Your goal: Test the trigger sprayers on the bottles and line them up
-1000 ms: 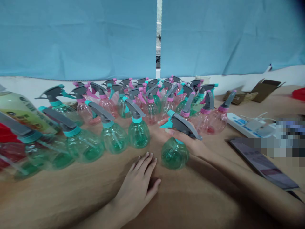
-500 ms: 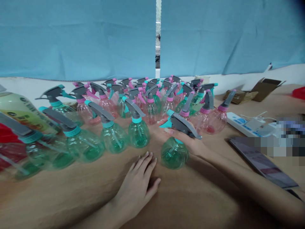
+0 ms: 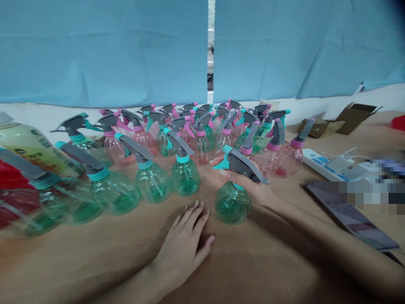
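Observation:
My right hand (image 3: 255, 190) is closed around the neck of a green spray bottle (image 3: 232, 204) with a grey and turquoise trigger head, which stands on the table with its nozzle towards the left. Some of the fingers are hidden behind the trigger head. My left hand (image 3: 183, 242) lies palm down on the wooden table (image 3: 196, 280), fingers stretched out, with nothing in it. Just beyond its fingertips stands another green spray bottle (image 3: 185, 179). A row of similar green bottles, including a near one (image 3: 154, 183), runs off to the left.
Many pink and green spray bottles crowd the back, among them a pink one (image 3: 287, 160). At the left leans a large labelled bottle (image 3: 34, 145). On the right are a power strip (image 3: 322, 164), a phone (image 3: 351, 217) and an open cardboard box (image 3: 356, 118). A blue cloth (image 3: 101, 50) hangs behind.
The view has shifted very slightly, so everything sits a little further right. Both hands and the held spray bottle keep their places on the table.

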The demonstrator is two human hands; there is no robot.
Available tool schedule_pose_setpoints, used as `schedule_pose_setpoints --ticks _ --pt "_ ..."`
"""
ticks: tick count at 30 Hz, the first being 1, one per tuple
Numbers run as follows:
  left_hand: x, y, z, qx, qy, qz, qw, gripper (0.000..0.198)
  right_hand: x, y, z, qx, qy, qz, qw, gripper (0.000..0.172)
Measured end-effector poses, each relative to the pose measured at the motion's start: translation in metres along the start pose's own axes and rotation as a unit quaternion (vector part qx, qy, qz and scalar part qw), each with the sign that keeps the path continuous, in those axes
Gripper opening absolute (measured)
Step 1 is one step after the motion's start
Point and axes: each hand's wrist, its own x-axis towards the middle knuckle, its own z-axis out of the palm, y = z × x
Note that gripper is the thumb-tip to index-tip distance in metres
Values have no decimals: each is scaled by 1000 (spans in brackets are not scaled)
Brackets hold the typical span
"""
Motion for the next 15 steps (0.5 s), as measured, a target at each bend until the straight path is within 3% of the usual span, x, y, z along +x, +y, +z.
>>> schedule_pose_setpoints --ticks 9,15 --pt "1 0 0 6 1 8 1000 47 0 -3 -1 -22 -2 3 1000 28" --pt "0 0 0 4 2 4 1000 46 -1 -4 -4 -52 6 6 999 15"
